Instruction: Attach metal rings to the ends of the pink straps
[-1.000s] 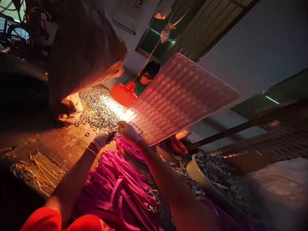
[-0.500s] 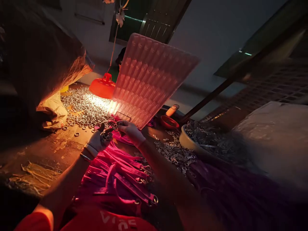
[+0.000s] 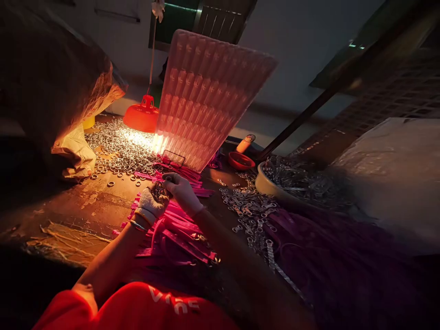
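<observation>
My left hand [image 3: 151, 206], in a pale glove, is cupped around several metal rings [image 3: 158, 190] above the work table. My right hand [image 3: 184, 193] is close against it on the right, also in a pale glove, with thumb and fingertips pinching a metal ring [image 3: 168, 179]. Pink straps [image 3: 178, 229] lie below both hands, some with metal rings at their ends. More pink straps [image 3: 192, 176] lie just beyond my fingers. A big spread of loose metal rings [image 3: 127, 149] covers the table behind my left hand.
An orange lamp [image 3: 140, 117] hangs low over the rings, beside a tilted, ribbed translucent panel [image 3: 209, 101]. A paper sack [image 3: 77, 151] stands at left. To the right are a red bowl [image 3: 241, 160], loose metal clasps [image 3: 250, 206], a full basin [image 3: 270, 185] and purple straps [image 3: 326, 261].
My left hand has moved right and is now nearly touching my right hand. The fingers of my right hand still pinch a ring. The camera view has shifted slightly.
</observation>
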Available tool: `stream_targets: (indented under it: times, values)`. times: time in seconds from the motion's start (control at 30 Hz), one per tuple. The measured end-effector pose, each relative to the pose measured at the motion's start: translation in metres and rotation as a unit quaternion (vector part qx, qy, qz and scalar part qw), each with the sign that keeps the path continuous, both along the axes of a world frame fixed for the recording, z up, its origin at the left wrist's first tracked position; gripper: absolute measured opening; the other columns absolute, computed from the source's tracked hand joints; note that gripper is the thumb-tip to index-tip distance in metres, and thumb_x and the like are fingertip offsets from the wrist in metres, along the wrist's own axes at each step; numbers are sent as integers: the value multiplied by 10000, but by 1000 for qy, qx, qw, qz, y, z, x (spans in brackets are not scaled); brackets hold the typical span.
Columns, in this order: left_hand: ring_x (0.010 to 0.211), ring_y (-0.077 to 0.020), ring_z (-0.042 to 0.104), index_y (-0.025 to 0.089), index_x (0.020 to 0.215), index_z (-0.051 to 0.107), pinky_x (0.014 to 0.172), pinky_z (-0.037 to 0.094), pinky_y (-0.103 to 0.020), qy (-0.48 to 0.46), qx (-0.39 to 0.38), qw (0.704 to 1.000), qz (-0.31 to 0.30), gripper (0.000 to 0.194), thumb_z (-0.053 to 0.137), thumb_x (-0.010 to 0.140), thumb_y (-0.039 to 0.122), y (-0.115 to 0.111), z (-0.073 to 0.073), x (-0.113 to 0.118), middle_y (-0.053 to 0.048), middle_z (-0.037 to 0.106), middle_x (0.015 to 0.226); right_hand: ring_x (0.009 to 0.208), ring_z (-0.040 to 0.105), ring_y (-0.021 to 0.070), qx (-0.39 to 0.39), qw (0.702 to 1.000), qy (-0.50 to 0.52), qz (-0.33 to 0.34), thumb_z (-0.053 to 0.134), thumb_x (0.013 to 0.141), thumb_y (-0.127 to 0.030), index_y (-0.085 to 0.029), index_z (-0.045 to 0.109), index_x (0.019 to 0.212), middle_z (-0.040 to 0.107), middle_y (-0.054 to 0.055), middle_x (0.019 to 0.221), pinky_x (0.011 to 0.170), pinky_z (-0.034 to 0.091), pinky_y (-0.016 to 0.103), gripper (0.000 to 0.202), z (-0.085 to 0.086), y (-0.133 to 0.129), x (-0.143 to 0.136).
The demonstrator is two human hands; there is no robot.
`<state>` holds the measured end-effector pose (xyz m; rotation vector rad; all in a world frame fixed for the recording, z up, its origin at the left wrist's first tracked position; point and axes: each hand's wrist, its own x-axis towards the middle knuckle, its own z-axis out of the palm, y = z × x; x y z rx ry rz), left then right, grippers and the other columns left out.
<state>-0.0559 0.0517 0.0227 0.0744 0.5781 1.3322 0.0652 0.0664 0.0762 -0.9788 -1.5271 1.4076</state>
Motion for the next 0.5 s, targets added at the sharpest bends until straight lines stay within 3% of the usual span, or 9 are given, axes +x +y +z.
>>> stream_targets:
  times: [0.13, 0.23, 0.33, 0.5]
  values:
    - [488, -122, 589, 130, 857, 655, 341, 331, -150, -27, -20, 999, -34, 238, 532, 1000, 275, -9, 7, 3, -51, 639, 606, 595, 462, 110, 39, 998, -56, -16, 629, 715, -329, -198, 641, 1004, 584, -42, 738, 567, 386, 264, 317, 4, 0, 19]
    - [445, -104, 550, 104, 883, 662, 305, 270, -133, -38, -19, 997, -63, 252, 496, 1010, 246, -16, 12, 7, -72, 658, 645, 645, 488, 118, 61, 995, -81, -15, 622, 718, -315, -186, 647, 984, 599, -30, 769, 607, 399, 266, 296, 3, -2, 31]
    - [461, -88, 556, 105, 963, 680, 314, 273, -111, -38, -11, 997, -66, 223, 458, 983, 112, -22, 15, 11, -81, 684, 710, 649, 493, 118, 49, 996, -77, -21, 618, 725, -323, -182, 641, 995, 595, -34, 753, 600, 389, 260, 305, -1, -4, 38]
    - [519, -102, 607, 122, 1107, 693, 331, 314, -109, -29, -2, 998, -55, 350, 439, 902, -5, -31, 12, 18, -104, 717, 796, 541, 430, 101, 18, 997, -48, -60, 621, 744, -380, -187, 622, 1053, 531, -70, 651, 516, 338, 254, 365, -11, -7, 40]
